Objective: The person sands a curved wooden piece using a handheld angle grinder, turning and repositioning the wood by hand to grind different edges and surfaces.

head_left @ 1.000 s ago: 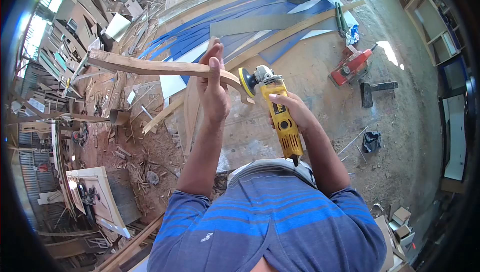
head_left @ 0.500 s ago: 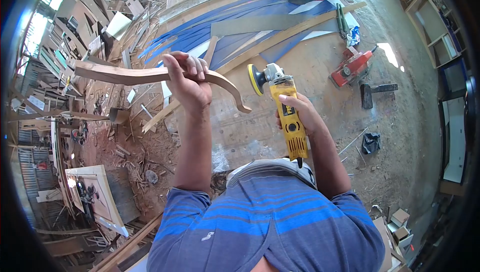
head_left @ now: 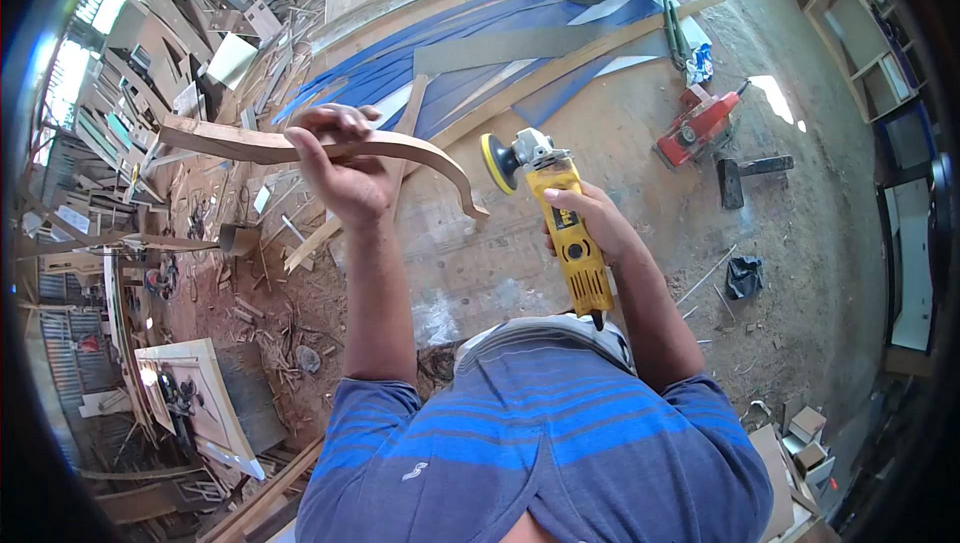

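Note:
My left hand holds a curved wooden furniture leg near its middle, thumb on the near side and fingers over the far side. The thick squared end points left; the thin bent end curls down to the right. In my right hand is a yellow angle grinder, gripped around its body. Its round yellow-edged pad faces left towards the thin end of the leg, with a gap between them. Whether the pad is spinning cannot be made out.
Beyond my hands lie blue strips and a long plank on a wooden surface. To the right are a red power tool, a hammer and a black plastic scrap. Wood offcuts crowd the left side.
My left hand has slid left along the leg and its fingers have loosened somewhat. The leg's thin end has shifted slightly left. The grinder has tilted a little, its pad moving left.

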{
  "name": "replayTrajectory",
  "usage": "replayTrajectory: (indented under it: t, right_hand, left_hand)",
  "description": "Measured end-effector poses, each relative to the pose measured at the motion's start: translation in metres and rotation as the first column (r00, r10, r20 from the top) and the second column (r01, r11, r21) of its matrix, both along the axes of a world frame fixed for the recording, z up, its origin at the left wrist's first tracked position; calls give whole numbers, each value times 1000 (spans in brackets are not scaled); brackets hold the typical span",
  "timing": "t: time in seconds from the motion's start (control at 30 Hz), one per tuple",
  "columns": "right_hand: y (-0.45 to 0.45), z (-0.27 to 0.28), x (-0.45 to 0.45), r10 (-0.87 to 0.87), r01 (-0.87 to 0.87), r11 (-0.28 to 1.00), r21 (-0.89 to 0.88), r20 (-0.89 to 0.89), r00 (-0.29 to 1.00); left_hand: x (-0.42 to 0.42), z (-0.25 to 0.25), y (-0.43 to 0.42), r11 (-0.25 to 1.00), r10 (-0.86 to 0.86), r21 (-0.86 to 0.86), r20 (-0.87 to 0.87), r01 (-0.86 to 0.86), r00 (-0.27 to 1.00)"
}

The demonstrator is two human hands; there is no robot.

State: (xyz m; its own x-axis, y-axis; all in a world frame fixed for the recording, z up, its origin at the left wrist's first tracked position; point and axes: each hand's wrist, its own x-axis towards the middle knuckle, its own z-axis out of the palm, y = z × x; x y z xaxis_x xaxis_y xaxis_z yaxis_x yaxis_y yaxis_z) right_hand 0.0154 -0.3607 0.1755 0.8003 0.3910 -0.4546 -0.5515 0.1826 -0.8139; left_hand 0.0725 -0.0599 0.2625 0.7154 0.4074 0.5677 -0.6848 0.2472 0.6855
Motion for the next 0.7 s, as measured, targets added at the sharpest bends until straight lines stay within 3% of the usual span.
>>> replayTrajectory:
  t: [0.03, 0.1, 0.17, 0.47, 0.7]
  right_hand:
    - [2, 0, 1, 12, -12, 1000, 2, 4, 1000]
    - [6, -4, 3, 26, -26, 1000, 0, 0, 1000]
    - [12, -7, 6, 41, -41, 999, -7, -7, 999]
    - [24, -4, 11, 108, -101, 986, 132, -47, 993]
    - [27, 29, 4, 83, -90, 989, 116, 67, 994]
  left_hand:
    - [-1, 8, 0, 997, 66, 40, -13, -65, 998]
    - [-10, 35, 4, 987, 146, -64, -4, -146, 989]
    - [-13, 44, 27, 999, -25, -28, 55, 27, 998]
    - [-11, 53, 15, 982, -167, -82, 45, 170, 985]
    - [-11, 54, 6, 979, -182, -90, 33, 184, 983]
